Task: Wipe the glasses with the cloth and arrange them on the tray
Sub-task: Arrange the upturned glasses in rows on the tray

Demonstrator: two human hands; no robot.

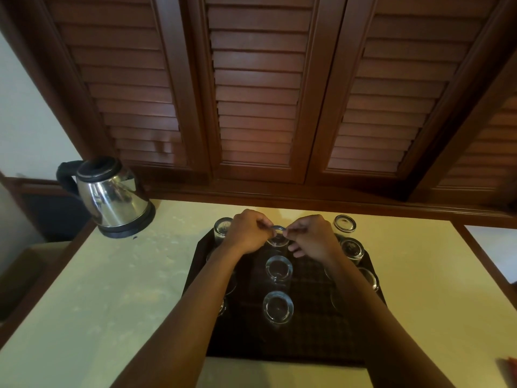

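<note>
Left hand (pixel 247 232) and right hand (pixel 310 236) each pinch one side of a glass (pixel 277 233), apparently inverted, at the far middle of the dark tray (pixel 293 345). Kettle (pixel 112 197) stands far left.

We count one dark rectangular tray (pixel 279 348) on the pale tabletop and one shiny steel electric kettle (pixel 112 200) with a black handle. We make out at least seven clear drinking glasses (pixel 279 268); forearms hide parts of the tray, so there may be more. We see two bare hands (pixel 247 232), and three brown louvred wooden doors (pixel 257 88).
</note>
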